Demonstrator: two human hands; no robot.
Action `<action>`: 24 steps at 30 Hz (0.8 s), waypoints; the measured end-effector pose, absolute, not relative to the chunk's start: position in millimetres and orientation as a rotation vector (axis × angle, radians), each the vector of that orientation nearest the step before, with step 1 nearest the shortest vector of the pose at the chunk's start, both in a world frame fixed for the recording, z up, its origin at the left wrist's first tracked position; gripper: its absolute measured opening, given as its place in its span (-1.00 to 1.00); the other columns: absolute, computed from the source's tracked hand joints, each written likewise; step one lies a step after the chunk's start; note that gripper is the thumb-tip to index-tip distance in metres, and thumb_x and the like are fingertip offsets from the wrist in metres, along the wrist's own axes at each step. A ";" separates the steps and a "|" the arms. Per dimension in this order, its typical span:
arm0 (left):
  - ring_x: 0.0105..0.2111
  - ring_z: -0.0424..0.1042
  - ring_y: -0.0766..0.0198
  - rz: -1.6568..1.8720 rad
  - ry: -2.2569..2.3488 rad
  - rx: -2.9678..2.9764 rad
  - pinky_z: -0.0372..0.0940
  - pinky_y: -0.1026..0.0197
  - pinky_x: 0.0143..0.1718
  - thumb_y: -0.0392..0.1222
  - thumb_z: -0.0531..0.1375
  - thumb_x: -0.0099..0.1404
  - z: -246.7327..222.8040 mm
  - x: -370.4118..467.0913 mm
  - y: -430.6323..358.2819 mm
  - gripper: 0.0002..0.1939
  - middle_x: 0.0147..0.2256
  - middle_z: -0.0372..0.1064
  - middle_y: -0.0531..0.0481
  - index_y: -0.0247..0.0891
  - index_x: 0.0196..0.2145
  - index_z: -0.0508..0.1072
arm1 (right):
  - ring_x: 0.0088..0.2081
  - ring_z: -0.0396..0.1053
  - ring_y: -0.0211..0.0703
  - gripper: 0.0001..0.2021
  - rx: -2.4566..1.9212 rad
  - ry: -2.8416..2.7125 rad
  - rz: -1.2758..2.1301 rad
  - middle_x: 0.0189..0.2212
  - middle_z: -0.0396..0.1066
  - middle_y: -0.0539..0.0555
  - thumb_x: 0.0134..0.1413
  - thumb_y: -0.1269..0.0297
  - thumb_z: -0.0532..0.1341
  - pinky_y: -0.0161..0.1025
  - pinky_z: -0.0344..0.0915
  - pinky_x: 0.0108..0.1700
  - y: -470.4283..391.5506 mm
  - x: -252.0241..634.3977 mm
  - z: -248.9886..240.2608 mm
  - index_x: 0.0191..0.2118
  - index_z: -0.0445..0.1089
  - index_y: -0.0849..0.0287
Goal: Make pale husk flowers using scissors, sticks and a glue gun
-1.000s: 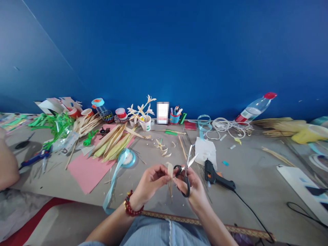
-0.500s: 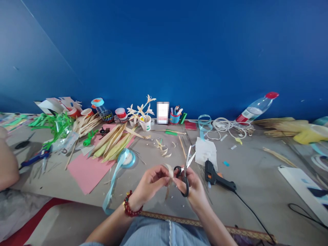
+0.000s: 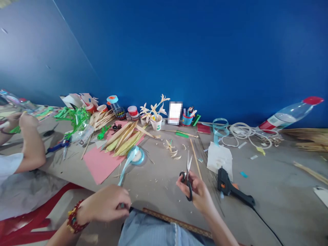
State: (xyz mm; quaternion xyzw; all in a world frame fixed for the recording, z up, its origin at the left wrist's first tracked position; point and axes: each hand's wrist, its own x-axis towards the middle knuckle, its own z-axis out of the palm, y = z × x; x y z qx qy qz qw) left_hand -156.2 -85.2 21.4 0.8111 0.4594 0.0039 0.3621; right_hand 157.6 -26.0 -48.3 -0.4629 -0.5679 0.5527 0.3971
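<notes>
My right hand (image 3: 200, 193) holds a pair of scissors (image 3: 189, 186) with black handles, its blades slightly parted and pointing away from me. My left hand (image 3: 106, 203), with a red bead bracelet (image 3: 75, 217) at the wrist, is at the table's front edge with its fingers curled. What it grips, if anything, is hidden. A light blue ribbon (image 3: 125, 169) runs from its roll (image 3: 137, 155) down behind this hand. Beyond the scissors lie a pale husk flower (image 3: 169, 146) and loose petals (image 3: 176, 154).
A black glue gun (image 3: 230, 188) with a cord lies right of my right hand, near white paper (image 3: 217, 155). Corn husks (image 3: 124, 138) rest on pink paper (image 3: 98, 167). A cup of husk flowers (image 3: 156, 123) stands behind. At the left, another person's arm (image 3: 33, 140) is over the table.
My hands have come apart. The left has moved left and toward me, away from the pale strip both fingered; that strip no longer shows. My right hand keeps the scissors. The view has shifted left.
</notes>
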 end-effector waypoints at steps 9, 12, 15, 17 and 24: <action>-0.33 0.47 0.21 0.652 1.706 2.101 0.29 0.26 -0.31 -0.11 0.08 0.36 31.4 -177.0 3.4 -0.78 -0.27 0.52 -0.02 -0.19 -0.16 0.49 | -0.51 0.40 -0.11 -0.74 -1.637 -2.209 0.590 -0.54 0.45 0.03 0.05 0.04 0.26 -0.30 0.05 -0.51 -35.2 181.6 -64.7 -0.48 0.36 0.09; -0.14 0.45 0.14 0.656 1.703 2.356 0.29 0.16 -0.08 -0.15 0.03 0.39 18.4 -166.0 48.7 -0.73 -0.11 0.48 -0.09 -0.22 -0.13 0.51 | -0.55 0.43 -0.08 -0.74 -1.775 -2.252 0.452 -0.57 0.47 0.04 0.07 0.02 0.25 -0.31 -0.03 -0.55 -39.0 184.6 -67.7 -0.43 0.34 0.09; -0.02 0.36 0.08 0.450 1.747 2.593 0.21 0.07 0.05 -0.26 -0.01 0.39 4.5 -157.4 98.7 -0.69 -0.03 0.42 -0.14 -0.24 -0.09 0.50 | -0.55 0.47 -0.03 -0.78 -1.873 -2.251 0.348 -0.59 0.49 0.03 0.06 0.07 0.28 -0.31 -0.04 -0.55 -42.9 184.5 -68.6 -0.33 0.33 0.09; 0.00 0.31 0.03 0.394 1.727 2.630 0.17 0.03 0.07 -0.31 0.07 0.33 -3.4 -154.9 126.3 -0.74 -0.05 0.42 -0.16 -0.25 -0.12 0.51 | -0.55 0.48 -0.01 -0.81 -1.875 -2.272 0.294 -0.58 0.49 0.04 0.07 0.12 0.28 -0.30 -0.02 -0.55 -45.0 185.1 -68.0 -0.33 0.32 0.08; -0.07 0.30 0.07 0.353 1.589 2.694 0.21 0.08 -0.07 -0.41 0.15 0.22 -23.1 -149.2 150.1 -0.83 -0.22 0.41 -0.12 -0.23 -0.40 0.53 | -0.40 0.52 -0.03 -0.86 -1.769 -2.275 0.220 -0.34 0.52 0.03 0.05 0.31 0.28 -0.28 0.13 -0.49 -44.9 187.7 -66.6 -0.31 0.28 0.07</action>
